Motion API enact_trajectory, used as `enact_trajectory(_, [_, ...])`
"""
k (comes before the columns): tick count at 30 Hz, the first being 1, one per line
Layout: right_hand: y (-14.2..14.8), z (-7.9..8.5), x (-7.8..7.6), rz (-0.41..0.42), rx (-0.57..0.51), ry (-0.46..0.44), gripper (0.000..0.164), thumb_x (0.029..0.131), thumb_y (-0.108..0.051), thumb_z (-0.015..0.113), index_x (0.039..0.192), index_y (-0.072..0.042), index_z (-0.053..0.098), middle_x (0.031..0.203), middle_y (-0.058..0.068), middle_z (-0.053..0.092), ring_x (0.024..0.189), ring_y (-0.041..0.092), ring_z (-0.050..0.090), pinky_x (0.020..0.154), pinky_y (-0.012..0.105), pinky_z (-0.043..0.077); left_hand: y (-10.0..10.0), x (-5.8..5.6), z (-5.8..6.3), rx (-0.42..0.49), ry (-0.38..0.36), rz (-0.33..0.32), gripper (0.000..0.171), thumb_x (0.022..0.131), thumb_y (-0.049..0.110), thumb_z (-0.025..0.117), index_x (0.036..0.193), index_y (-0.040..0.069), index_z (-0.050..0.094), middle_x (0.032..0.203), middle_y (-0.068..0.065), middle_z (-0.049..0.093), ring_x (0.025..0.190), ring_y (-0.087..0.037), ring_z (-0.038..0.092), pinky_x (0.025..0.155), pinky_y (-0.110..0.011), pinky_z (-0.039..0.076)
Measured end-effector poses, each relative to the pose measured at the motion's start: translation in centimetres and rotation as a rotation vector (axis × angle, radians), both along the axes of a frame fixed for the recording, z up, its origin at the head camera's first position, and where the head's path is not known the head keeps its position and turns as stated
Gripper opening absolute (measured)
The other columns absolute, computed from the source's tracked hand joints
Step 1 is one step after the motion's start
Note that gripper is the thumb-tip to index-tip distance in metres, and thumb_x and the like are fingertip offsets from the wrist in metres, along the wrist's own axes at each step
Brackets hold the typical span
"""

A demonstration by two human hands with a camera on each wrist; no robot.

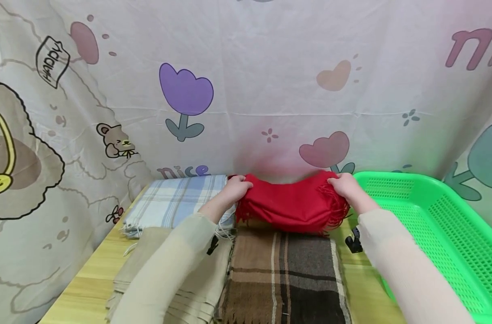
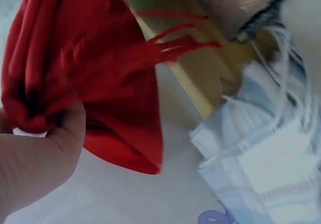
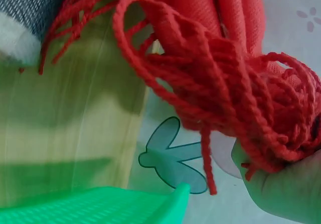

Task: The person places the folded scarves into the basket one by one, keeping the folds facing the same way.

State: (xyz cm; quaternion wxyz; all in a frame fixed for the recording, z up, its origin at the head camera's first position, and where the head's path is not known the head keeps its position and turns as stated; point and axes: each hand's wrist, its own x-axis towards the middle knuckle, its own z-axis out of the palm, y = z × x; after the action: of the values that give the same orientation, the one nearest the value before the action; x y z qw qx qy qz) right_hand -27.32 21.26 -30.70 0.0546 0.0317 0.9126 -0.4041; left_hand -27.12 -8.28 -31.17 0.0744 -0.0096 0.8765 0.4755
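my left hand (image 1: 239,185) and right hand (image 1: 344,183) each grasp an end of the folded red scarf (image 1: 292,204), lifted beyond three folded scarves; green basket (image 1: 440,225) looks empty.

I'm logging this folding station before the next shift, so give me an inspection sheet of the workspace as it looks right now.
Surface: wooden table, mostly covered by folded cloths.
Job's things: red scarf with fringe, gripped at both ends, at the far edge.
Clutter: blue plaid scarf far left; beige scarf near left; brown plaid scarf in the middle; green basket at right, nothing seen inside.
Grippers: left hand grips the scarf's left end; right hand grips the fringed right end.
Cables: nothing seen.
Surroundings: cartoon-printed sheet hung behind and at both sides.
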Motion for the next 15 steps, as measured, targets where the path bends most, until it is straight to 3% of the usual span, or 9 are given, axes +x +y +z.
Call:
enact_trajectory(4, [0.1,-1.1,-0.7,0.037,0.060,-0.027,0.038,0.098,-0.018,0.038,0.115,0.012,0.053,0.115,0.030,0.051,0.100,0.034,0.052,0.087,0.041,0.045,-0.8,1.7,-0.4,-0.084,-0.016,-0.096,0.011,0.085,0.014,0.053,0.080,0.005,0.052,0.083,-0.005,0.051,0.077,-0.017,0.046,0.067,-0.024,0.039])
enact_trajectory(6, [0.8,-3.1,-2.4,0.062,0.109,-0.045,0.040,0.097,-0.020,0.041,0.120,0.011,0.053,0.117,0.031,0.051,0.102,0.036,0.051,0.089,0.043,0.045,-1.1,2.7,-0.9,-0.125,-0.054,-0.151,0.011,0.084,0.014,0.055,0.078,0.007,0.050,0.077,-0.003,0.048,0.070,-0.014,0.045,0.061,-0.022,0.038])
enact_trajectory(7, [1.5,-4.6,-3.6,0.082,0.151,-0.055,0.042,0.097,-0.023,0.043,0.122,0.010,0.052,0.119,0.031,0.052,0.104,0.037,0.051,0.090,0.045,0.044,-1.3,3.1,-1.2,-0.170,-0.075,-0.187,0.011,0.084,0.015,0.056,0.078,0.007,0.050,0.076,-0.002,0.047,0.068,-0.013,0.044,0.059,-0.022,0.037])
enact_trajectory(10, [4.5,-11.7,-8.8,0.167,0.312,0.032,0.047,0.094,-0.030,0.049,0.119,0.008,0.057,0.113,0.029,0.058,0.099,0.038,0.057,0.084,0.046,0.047,-1.3,4.4,-2.2,-0.261,-0.185,-0.314,0.011,0.085,0.014,0.056,0.080,0.006,0.050,0.073,-0.002,0.047,0.059,-0.011,0.044,0.053,-0.021,0.040])
enact_trajectory(12, [6.6,-16.7,-12.3,0.208,0.416,0.092,0.046,0.091,-0.036,0.053,0.106,0.007,0.063,0.103,0.026,0.063,0.089,0.036,0.060,0.077,0.045,0.048,-1.1,5.0,-2.7,-0.324,-0.259,-0.404,0.011,0.085,0.014,0.056,0.082,0.004,0.051,0.074,-0.003,0.050,0.053,-0.010,0.046,0.052,-0.022,0.044])
enact_trajectory(14, [7.7,-19.5,-13.9,0.220,0.505,0.152,0.041,0.089,-0.034,0.053,0.090,0.005,0.065,0.091,0.022,0.065,0.078,0.033,0.061,0.069,0.044,0.048,-0.8,5.4,-2.9,-0.388,-0.328,-0.473,0.012,0.087,0.015,0.054,0.087,0.003,0.051,0.079,-0.005,0.054,0.049,-0.010,0.052,0.052,-0.025,0.050])
enact_trajectory(15, [7.5,-19.2,-13.5,0.225,0.519,0.126,0.037,0.089,-0.033,0.052,0.087,0.002,0.065,0.089,0.020,0.065,0.077,0.032,0.061,0.070,0.044,0.048,-0.6,5.5,-2.9,-0.445,-0.349,-0.499,0.013,0.088,0.017,0.054,0.089,0.004,0.052,0.082,-0.006,0.057,0.048,-0.011,0.055,0.052,-0.027,0.052])
